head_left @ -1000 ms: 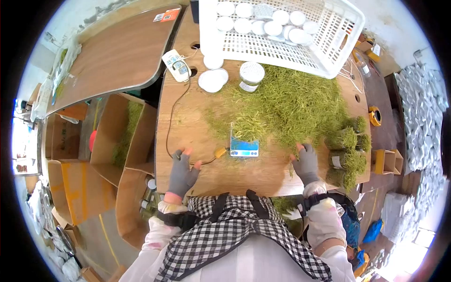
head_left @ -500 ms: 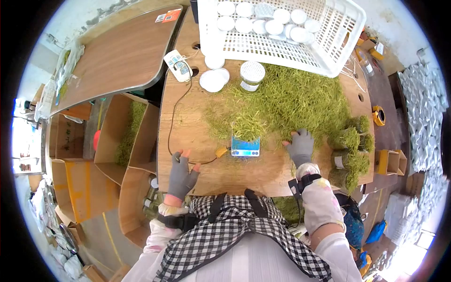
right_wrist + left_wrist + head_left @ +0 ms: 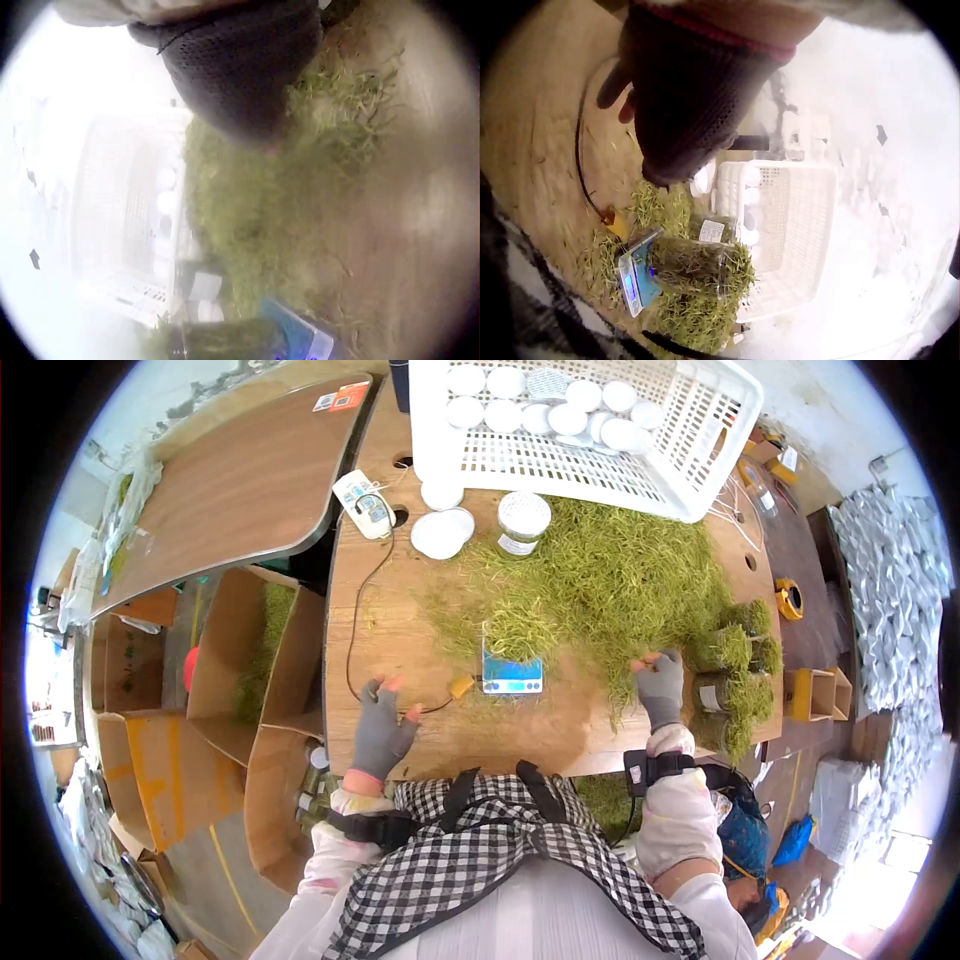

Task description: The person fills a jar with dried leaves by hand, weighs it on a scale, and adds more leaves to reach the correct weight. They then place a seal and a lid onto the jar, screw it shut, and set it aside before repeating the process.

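Note:
A blue and white scale [image 3: 512, 676] sits mid-table, carrying a clear jar [image 3: 688, 268] overfilled with green dried plant strands. My left hand [image 3: 382, 735], in a grey fingerless glove, rests left of the scale by a cable, fingers loosely spread and holding nothing. To the right of the scale, my gloved right hand [image 3: 661, 695] is at the lower edge of the strand heap [image 3: 640, 575], fingers bent; whether strands are between them cannot be told. In the right wrist view that hand [image 3: 240, 75] hides its own fingertips.
Behind the heap stands a white basket [image 3: 560, 460] of white lids. A lidded jar [image 3: 524, 522] and loose lids [image 3: 442, 533] lie left of it. Several filled jars [image 3: 715, 693] line the right edge. A power strip [image 3: 363, 504] is at back left, cardboard boxes on the left floor.
My right hand first moved up and left onto the heap's edge, then back right and slightly down, its fingers now more bent. My left hand has stayed nearly still.

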### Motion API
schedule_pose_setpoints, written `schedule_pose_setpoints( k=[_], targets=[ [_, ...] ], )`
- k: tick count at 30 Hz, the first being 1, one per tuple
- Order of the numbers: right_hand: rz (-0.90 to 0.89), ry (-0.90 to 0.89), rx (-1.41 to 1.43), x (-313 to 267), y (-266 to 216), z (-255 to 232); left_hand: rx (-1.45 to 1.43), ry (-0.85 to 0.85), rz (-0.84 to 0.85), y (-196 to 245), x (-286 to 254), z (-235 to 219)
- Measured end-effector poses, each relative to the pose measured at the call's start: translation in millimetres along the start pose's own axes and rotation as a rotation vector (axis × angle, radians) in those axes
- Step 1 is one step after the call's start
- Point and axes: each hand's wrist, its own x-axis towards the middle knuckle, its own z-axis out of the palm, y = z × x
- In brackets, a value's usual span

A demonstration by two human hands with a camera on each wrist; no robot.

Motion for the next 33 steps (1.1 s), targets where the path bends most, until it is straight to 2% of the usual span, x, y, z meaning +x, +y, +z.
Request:
schedule_pose_setpoints(
  k=[2,4,6,8,10,11,14,15,17,21,23,24,26,27,28,30,31,32,33],
  targets=[
    [0.107,-0.094,0.012,-7.6,16.4,-16.6,-0.022,-0.015,-0.025,-2.1,0.9,0.9],
    [0.126,-0.063,-0.005,-22.8,26.2,-19.7,-0.013,-0.009,-0.039,-4.9,1.0,1.6],
    [0.126,-0.169,0.004,-39.6,32.8,-17.8,-0.001,0.005,-0.004,-13.5,2.0,6.6],
    [0.135,-0.142,0.089,-52.9,33.9,-8.2,0.02,0.018,0.037,-19.7,3.2,10.0],
    [0.244,-0.111,0.001,-57.2,30.3,1.1,0.04,0.0,0.05,-19.2,5.8,9.2],
    [0.378,-0.126,0.128,-57.5,28.9,5.4,0.044,-0.001,0.052,-18.7,6.7,8.8],
    [0.461,-0.075,0.14,-48.6,-4.1,-0.7,0.038,0.002,0.063,-11.1,9.2,7.0],
    [0.464,-0.077,0.143,-41.8,-6.1,4.8,0.047,-0.008,0.066,-8.8,10.3,7.0],
    [0.347,-0.119,-0.133,-30.5,-6.2,19.8,0.062,-0.024,0.073,-5.3,11.2,7.3],
    [0.286,-0.219,-0.138,-16.2,1.8,26.1,0.039,-0.029,0.072,5.9,12.7,3.6],
    [0.369,-0.256,0.036,-10.4,5.0,23.7,-0.011,-0.039,0.037,8.4,12.6,1.4],
    [0.36,-0.26,0.032,-8.9,4.5,19.9,-0.016,-0.04,0.025,7.7,12.1,1.7],
    [0.436,-0.206,0.368,-8.6,5.2,9.0,-0.029,-0.038,0.004,4.0,10.0,4.0],
    [0.418,-0.196,0.587,-8.2,-4.2,0.0,0.016,-0.016,0.042,1.0,9.7,6.8],
    [0.411,-0.195,0.579,-8.4,-22.7,-13.5,0.06,0.007,0.083,-0.5,10.4,9.5],
    [0.398,-0.179,1.068,-9.8,-79.5,-44.3,0.042,0.037,0.131,-0.2,13.6,14.5],
    [0.461,-0.173,1.207,-9.4,-115.6,-54.9,0.038,0.058,0.179,0.0,14.4,15.8],
    [0.455,-0.177,1.203,-10.8,-141.6,-58.3,0.034,0.063,0.176,7.3,16.8,12.7],
    [0.416,-0.18,1.264,-12.8,-164.0,-59.4,-0.034,-0.025,0.081,21.8,21.0,5.9]
  ],
)
